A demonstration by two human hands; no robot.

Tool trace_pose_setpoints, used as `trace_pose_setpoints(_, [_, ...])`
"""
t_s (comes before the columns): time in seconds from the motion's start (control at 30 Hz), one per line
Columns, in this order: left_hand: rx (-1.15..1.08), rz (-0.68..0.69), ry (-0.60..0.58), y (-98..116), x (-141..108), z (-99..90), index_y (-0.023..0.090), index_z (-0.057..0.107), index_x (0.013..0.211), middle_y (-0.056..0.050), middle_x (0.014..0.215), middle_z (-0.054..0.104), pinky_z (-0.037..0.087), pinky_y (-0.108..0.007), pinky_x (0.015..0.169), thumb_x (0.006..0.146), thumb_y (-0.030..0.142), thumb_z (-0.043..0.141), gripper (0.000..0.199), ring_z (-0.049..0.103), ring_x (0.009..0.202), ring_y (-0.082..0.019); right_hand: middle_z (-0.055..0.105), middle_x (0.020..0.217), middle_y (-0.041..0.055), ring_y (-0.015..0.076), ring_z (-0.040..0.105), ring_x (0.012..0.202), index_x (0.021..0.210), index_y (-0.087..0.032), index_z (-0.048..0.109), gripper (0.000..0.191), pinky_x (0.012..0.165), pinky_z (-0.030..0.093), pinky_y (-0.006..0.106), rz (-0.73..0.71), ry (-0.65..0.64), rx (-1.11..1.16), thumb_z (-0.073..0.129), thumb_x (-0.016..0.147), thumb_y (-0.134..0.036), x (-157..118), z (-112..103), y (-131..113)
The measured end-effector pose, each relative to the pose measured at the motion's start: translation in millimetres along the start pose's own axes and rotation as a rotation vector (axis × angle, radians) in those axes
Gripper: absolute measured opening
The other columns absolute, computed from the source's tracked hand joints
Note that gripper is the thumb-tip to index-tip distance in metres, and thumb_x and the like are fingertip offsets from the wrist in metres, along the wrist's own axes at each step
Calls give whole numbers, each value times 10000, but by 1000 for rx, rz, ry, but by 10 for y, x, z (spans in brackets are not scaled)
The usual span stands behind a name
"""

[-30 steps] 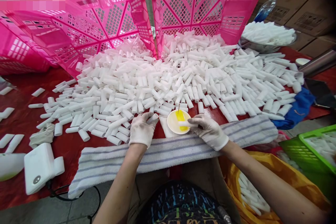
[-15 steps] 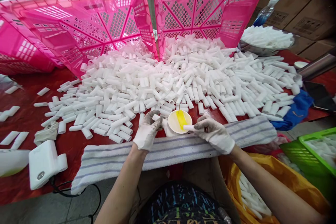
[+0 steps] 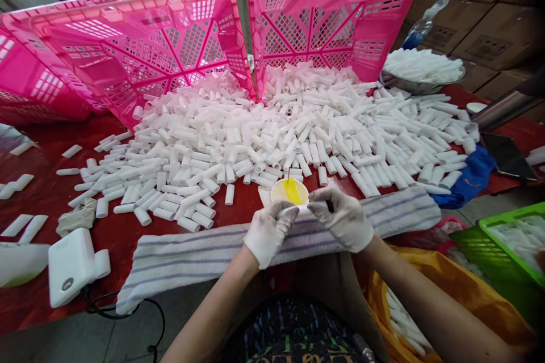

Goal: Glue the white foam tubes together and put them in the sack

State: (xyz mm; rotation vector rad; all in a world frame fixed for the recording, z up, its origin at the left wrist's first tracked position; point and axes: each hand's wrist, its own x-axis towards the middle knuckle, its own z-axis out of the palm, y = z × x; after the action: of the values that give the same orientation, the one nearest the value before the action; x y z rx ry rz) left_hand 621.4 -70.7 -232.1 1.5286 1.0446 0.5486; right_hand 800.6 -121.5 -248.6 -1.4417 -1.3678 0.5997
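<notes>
My left hand [image 3: 269, 232] and my right hand [image 3: 344, 220], both in white gloves, face each other in front of a small bowl. Between their pinched fingers is a short white plastic tube [image 3: 301, 211]; whether it is one piece or two joined end to end I cannot tell. Just behind it stands the small cream bowl [image 3: 277, 193] with yellow liquid [image 3: 293, 191] and a thin stick [image 3: 288, 174] upright in it. Beyond the bowl spreads a large heap of similar white tubes [image 3: 255, 136]. A striped towel [image 3: 187, 261] lies under my hands.
Pink crates [image 3: 323, 22] stand tilted behind the heap. At the left are a white device [image 3: 70, 266] with a black cable and a crumpled glove [image 3: 76, 216]. A filled metal bowl [image 3: 419, 86], yellow sack [image 3: 451, 295] and green basket [image 3: 481, 244] are at the right.
My left hand has moved right and towards me, bringing its small white piece to the tube in my right hand. The right hand's fingers have shifted slightly beside the bowl.
</notes>
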Motion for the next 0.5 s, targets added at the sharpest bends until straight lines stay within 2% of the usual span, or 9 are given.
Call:
trace_pose_setpoints(0.07, [168,-25,-12,17,-6,80,172,680,777,-60,669,648,473,-308,673,918,552,404,490,592,641,-179,571,615,19,116,511,538,692,-185,595,248,498,376,251,-288,-77,-301,561,881,-343,-47,12,-62])
trace_pose_setpoints(0.13, [250,-57,50,46,-17,211,176,665,721,-90,671,659,466,-332,675,942,524,315,541,606,648,-208,528,556,13,111,476,507,604,-184,538,320,498,332,263,-460,-44,-519,491,904,-285,-84,34,-124])
trace_pose_setpoints(0.23, [334,-57,186,96,-46,405,172,671,788,-122,764,694,465,-343,699,959,450,255,529,630,698,-225,500,521,-16,81,460,461,616,-180,498,337,491,332,234,-370,137,-545,425,943,-215,-140,14,-205])
trace_pose_setpoints(0.27, [347,-41,190,108,-53,444,171,662,787,-123,777,696,466,-337,705,964,431,238,528,631,709,-220,493,516,-22,75,458,453,623,-181,489,335,490,336,225,-339,163,-545,417,949,-205,-161,-23,-229])
trace_pose_setpoints(0.3, [341,-24,150,117,-55,465,173,645,770,-117,769,692,468,-325,698,967,417,231,519,626,702,-210,487,512,-23,78,457,450,624,-183,485,335,490,337,228,-351,156,-561,410,950,-203,-184,-74,-252])
trace_pose_setpoints(0.33, [318,-12,51,122,-53,468,176,621,741,-104,740,682,468,-309,674,968,411,232,507,616,675,-197,482,511,-17,89,455,452,616,-187,484,341,492,334,242,-404,124,-598,401,947,-204,-207,-136,-272])
trace_pose_setpoints(0.43, [237,-21,-345,131,-27,439,188,552,645,-49,601,614,439,-266,556,969,425,260,497,553,535,-155,490,516,10,131,459,473,588,-201,498,360,507,321,292,-623,-18,-724,377,927,-204,-273,-300,-313])
trace_pose_setpoints(0.47, [239,-20,-401,137,-23,441,187,545,630,-43,586,604,431,-262,544,970,426,271,498,541,517,-149,495,517,13,134,461,474,586,-202,499,358,510,323,294,-647,-19,-736,381,923,-199,-294,-325,-315])
trace_pose_setpoints(0.5, [259,-22,-385,146,-27,459,184,550,626,-45,590,607,428,-263,549,973,421,269,505,542,519,-147,505,521,13,132,470,476,592,-201,500,348,511,333,287,-632,12,-728,388,922,-194,-316,-331,-309])
